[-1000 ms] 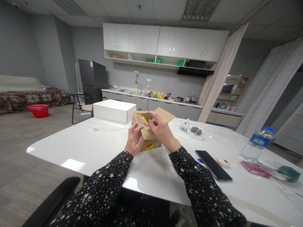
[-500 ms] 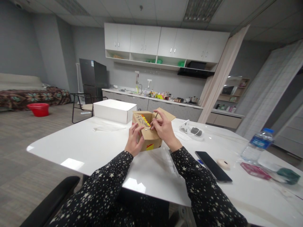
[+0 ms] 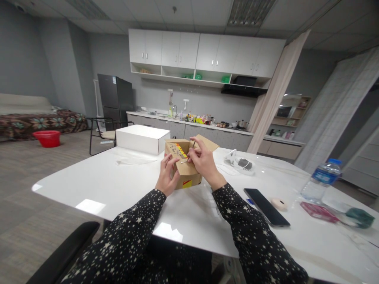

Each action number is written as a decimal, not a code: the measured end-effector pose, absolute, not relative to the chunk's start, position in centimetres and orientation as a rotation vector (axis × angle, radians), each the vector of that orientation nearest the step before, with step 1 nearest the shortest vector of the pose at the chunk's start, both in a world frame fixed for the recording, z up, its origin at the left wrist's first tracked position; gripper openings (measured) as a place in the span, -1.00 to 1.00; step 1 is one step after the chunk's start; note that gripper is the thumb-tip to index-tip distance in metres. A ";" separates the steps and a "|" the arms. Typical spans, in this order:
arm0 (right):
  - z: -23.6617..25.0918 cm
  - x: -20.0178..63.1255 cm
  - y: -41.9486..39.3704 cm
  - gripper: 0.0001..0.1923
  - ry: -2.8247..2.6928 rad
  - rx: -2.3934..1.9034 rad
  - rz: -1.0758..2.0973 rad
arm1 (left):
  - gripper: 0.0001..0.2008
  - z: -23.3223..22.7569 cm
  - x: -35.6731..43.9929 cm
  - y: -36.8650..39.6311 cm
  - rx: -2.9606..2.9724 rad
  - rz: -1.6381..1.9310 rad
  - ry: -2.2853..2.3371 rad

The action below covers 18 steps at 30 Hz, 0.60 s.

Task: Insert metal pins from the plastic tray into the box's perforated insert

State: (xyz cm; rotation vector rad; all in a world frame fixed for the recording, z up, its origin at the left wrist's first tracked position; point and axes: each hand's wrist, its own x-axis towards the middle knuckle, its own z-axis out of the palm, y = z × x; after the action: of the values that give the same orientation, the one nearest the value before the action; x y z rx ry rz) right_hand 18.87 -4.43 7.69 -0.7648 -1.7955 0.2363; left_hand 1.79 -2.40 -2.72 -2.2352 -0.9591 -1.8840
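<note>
Table (image 3: 97,185): white, glossy, rounded corners; left half bare, with open room from the left corner to the box; near edge runs across in front of the sleeves.
White box (image 3: 142,138): flat, closed, smooth card; at the far edge, left of centre, just beside the box's far left corner.
Left hand (image 3: 167,176): against the box's near left corner; fingers apart and curled, tips on the near flap. It presses rather than clamps.
Box (image 3: 186,172): small brown corrugated card, open on top, standing upright near the table's middle. Long axis runs from near left to far right. Near flap folded inward; far flap stands up and tilts away. Yellow and red print on the inner left wall and on the near face.
Right hand (image 3: 204,162): over the box's right wall; thumb and forefinger pinched together at the near flap's edge, on something too small to make out; remaining fingers loosely spread.
Phone (image 3: 266,206): flat black slab, right of the right sleeve, long axis pointing toward the near edge.
Tape roll (image 3: 278,203): small pale disc, just beside the phone.
Bottle (image 3: 321,179): clear plastic, blue cap and label, upright near the right edge.
Right side: crowded; little free room.
</note>
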 end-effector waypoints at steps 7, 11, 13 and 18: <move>8.2 18.2 -5.5 -0.59 -1.922 -0.825 -0.009 | -0.60 -2.6 1.9 -2.4 -2.244 -1.878 -0.935; 8.0 18.5 -4.9 -0.61 -1.853 -0.788 0.139 | -0.61 -2.6 1.9 -2.5 -2.252 -1.888 -0.937; 7.8 18.7 -4.3 -0.63 -1.782 -0.773 0.254 | -0.62 -2.6 1.9 -2.6 -2.253 -1.887 -0.943; 7.5 18.9 -3.9 -0.64 -1.722 -0.760 0.351 | -0.61 -2.6 1.8 -2.6 -2.245 -1.871 -0.970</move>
State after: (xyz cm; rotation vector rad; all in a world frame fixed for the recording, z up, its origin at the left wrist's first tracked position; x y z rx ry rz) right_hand 18.94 -3.92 7.50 -0.7598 -1.7224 0.3515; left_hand 1.85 -2.59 -2.59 -2.2448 -0.9697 -1.8712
